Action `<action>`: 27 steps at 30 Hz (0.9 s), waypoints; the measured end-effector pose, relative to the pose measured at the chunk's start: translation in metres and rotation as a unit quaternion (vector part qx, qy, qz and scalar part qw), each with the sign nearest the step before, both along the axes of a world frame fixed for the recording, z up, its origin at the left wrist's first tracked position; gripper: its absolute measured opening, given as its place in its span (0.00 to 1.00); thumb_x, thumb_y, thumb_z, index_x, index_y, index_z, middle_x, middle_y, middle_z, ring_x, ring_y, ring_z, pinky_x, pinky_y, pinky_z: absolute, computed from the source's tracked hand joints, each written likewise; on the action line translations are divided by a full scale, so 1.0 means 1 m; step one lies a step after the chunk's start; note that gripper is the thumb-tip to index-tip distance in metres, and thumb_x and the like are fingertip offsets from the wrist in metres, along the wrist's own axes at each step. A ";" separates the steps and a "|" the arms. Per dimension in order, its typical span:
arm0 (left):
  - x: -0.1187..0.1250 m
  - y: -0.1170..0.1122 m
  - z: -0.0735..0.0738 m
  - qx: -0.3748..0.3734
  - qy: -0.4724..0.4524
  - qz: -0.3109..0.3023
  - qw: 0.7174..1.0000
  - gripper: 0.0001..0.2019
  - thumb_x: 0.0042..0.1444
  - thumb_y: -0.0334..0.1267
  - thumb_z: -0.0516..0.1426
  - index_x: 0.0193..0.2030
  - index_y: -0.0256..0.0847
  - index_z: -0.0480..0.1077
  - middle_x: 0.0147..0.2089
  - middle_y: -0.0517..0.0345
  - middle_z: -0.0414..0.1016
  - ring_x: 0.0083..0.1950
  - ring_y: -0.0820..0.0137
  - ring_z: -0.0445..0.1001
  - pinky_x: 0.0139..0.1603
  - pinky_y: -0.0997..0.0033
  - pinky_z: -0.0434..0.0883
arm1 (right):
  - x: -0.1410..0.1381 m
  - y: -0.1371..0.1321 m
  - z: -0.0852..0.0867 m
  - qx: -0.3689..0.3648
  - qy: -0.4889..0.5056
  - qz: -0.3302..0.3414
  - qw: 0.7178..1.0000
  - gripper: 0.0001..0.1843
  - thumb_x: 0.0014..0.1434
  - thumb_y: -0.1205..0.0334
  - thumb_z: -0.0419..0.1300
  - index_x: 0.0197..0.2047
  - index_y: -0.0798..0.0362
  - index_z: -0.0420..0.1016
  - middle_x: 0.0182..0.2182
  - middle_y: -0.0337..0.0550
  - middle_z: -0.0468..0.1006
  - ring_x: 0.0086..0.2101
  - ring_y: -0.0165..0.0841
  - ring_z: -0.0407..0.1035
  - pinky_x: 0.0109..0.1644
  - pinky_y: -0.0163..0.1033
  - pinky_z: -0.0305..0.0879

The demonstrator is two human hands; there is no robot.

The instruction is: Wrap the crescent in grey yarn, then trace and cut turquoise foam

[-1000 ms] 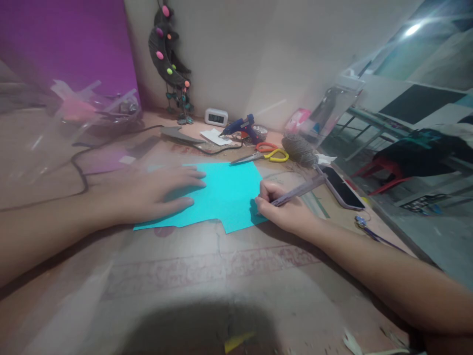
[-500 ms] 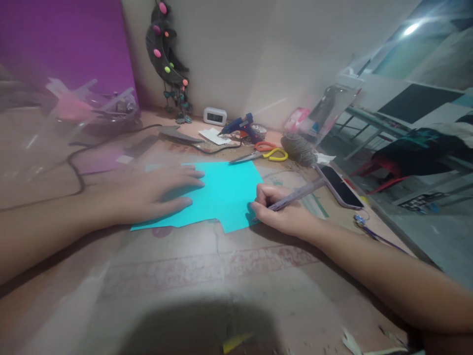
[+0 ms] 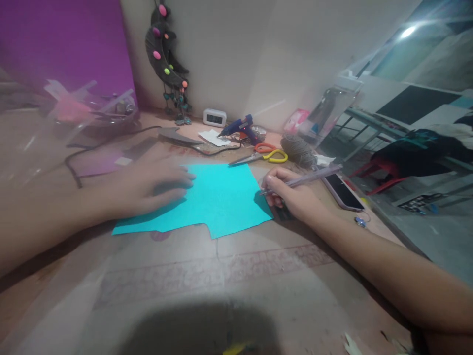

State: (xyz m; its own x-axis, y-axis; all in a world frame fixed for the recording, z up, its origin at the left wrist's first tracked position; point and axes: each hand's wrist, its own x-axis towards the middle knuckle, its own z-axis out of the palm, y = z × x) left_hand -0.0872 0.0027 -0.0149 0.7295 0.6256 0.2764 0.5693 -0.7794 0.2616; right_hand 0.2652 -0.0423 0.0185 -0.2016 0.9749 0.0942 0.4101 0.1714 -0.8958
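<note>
A bright turquoise sheet of paper (image 3: 221, 197) with a notched front edge lies on the table in front of me. My left hand (image 3: 158, 185), a little blurred, rests over its left part with fingers spread and nothing held. At the sheet's right edge, my right hand (image 3: 286, 192) grips a slim, pale purple pen (image 3: 314, 174). The pen's tip points left, close to the paper; whether it touches cannot be made out. Scissors (image 3: 273, 156) with orange and yellow handles lie just behind the sheet, their blades reaching its back edge.
Behind lie a blue glue gun (image 3: 238, 127), a white digital clock (image 3: 215, 118), grey yarn (image 3: 298, 150) and a dark grey cutout (image 3: 179, 136). A phone (image 3: 343, 190) lies at the right table edge. A black cord (image 3: 70, 165) runs at left, near a plastic-wrapped basket (image 3: 107, 111).
The paper has shifted left and turned slightly, with my left hand moving left along with it. My right hand has lifted back and to the right, bringing the pen to the sheet's edge.
</note>
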 end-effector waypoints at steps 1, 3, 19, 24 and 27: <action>0.000 0.000 0.000 0.007 -0.005 0.008 1.000 0.18 0.68 0.51 0.53 0.55 0.47 0.77 0.60 0.57 0.80 0.62 0.55 0.75 0.64 0.50 0.71 | -0.001 -0.001 -0.001 -0.005 0.002 0.006 1.000 0.20 0.60 0.41 0.63 0.31 0.50 0.69 0.16 0.32 0.70 0.16 0.25 0.58 0.20 0.32 0.52; 0.000 -0.001 0.000 0.024 -0.016 0.024 0.999 0.17 0.67 0.50 0.53 0.53 0.48 0.78 0.57 0.55 0.81 0.59 0.54 0.77 0.64 0.49 0.71 | -0.003 -0.005 -0.003 -0.012 0.003 0.018 1.000 0.20 0.60 0.42 0.62 0.32 0.50 0.69 0.17 0.32 0.71 0.16 0.25 0.58 0.19 0.32 0.54; 0.007 -0.017 -0.009 -0.012 0.026 -0.029 0.999 0.24 0.69 0.51 0.55 0.68 0.49 0.69 0.75 0.52 0.63 0.75 0.50 0.61 0.73 0.43 0.64 | -0.009 -0.011 -0.008 0.047 -0.052 0.035 0.997 0.14 0.63 0.50 0.60 0.31 0.51 0.68 0.24 0.35 0.72 0.25 0.29 0.64 0.28 0.34 0.58; 0.013 -0.030 -0.002 -0.018 0.061 -0.042 0.997 0.25 0.69 0.52 0.55 0.70 0.51 0.68 0.74 0.53 0.64 0.75 0.50 0.62 0.73 0.42 0.64 | -0.005 -0.008 -0.012 0.093 -0.078 0.027 0.992 0.13 0.64 0.51 0.59 0.34 0.51 0.71 0.26 0.36 0.72 0.29 0.32 0.68 0.33 0.36 0.63; 0.021 -0.039 0.004 -0.003 0.063 -0.054 0.997 0.24 0.69 0.51 0.55 0.68 0.48 0.69 0.73 0.51 0.67 0.74 0.49 0.64 0.73 0.41 0.63 | -0.004 -0.008 -0.014 0.119 -0.084 0.027 0.989 0.13 0.66 0.50 0.59 0.34 0.51 0.72 0.28 0.37 0.74 0.30 0.33 0.69 0.34 0.36 0.65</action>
